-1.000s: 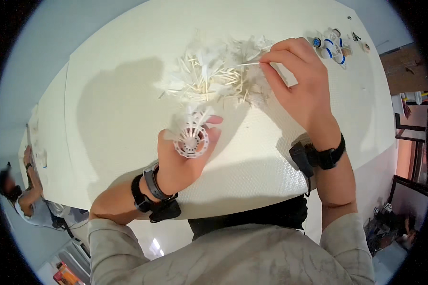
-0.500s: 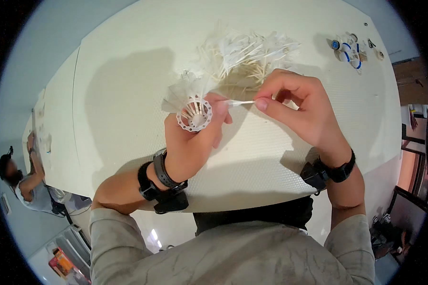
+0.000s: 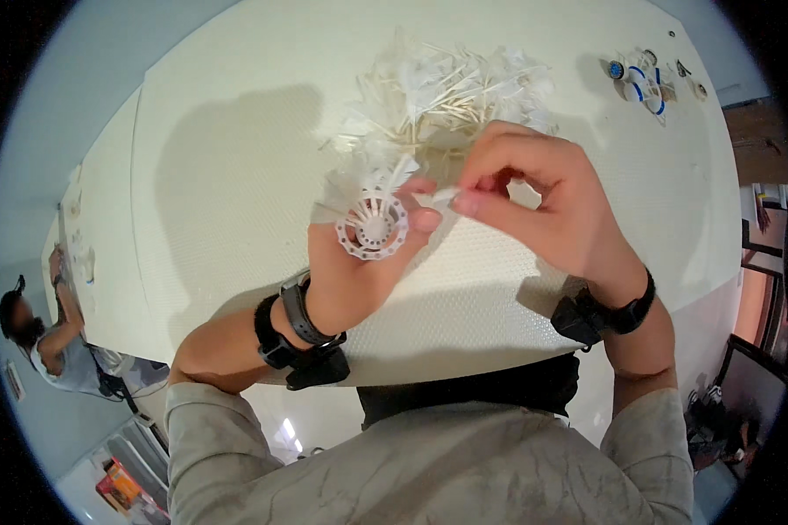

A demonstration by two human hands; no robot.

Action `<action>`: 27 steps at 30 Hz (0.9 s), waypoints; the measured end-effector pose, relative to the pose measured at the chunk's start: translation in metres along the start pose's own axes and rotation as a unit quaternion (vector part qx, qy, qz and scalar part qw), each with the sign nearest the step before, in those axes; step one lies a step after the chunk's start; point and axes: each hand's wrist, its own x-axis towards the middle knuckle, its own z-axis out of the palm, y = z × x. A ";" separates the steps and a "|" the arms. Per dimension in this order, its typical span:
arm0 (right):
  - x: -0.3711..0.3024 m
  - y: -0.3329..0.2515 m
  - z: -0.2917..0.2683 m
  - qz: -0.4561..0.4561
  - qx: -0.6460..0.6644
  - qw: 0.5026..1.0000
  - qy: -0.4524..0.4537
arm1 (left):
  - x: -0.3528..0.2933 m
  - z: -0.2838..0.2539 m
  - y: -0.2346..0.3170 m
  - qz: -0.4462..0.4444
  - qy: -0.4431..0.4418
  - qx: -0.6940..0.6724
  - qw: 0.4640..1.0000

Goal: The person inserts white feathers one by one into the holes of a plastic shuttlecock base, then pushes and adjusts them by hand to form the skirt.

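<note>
Left hand (image 3: 359, 280) gripping ringed frame (image 3: 375, 229), right hand (image 3: 534, 179) pinching white feather (image 3: 445, 196), any print unreadable

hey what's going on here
A person sits or stands at a white table, working with both hands. The left hand holds a white ringed holder with several white feathers fanned out in it. The right hand pinches another white feather between its fingers, close to the left thumb. A loose pile of feathers lies just beyond the hands.
</note>
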 end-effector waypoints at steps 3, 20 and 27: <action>-0.002 0.002 -0.001 0.098 0.132 0.985 0.043 | 0.002 0.002 0.003 -0.047 0.011 -0.040 0.998; -0.001 -0.008 -0.004 0.100 0.174 0.980 0.008 | 0.005 -0.003 -0.002 -0.028 -0.001 0.034 0.999; -0.006 0.006 0.000 0.043 0.130 0.987 0.082 | 0.003 -0.001 0.005 -0.001 -0.062 0.114 0.992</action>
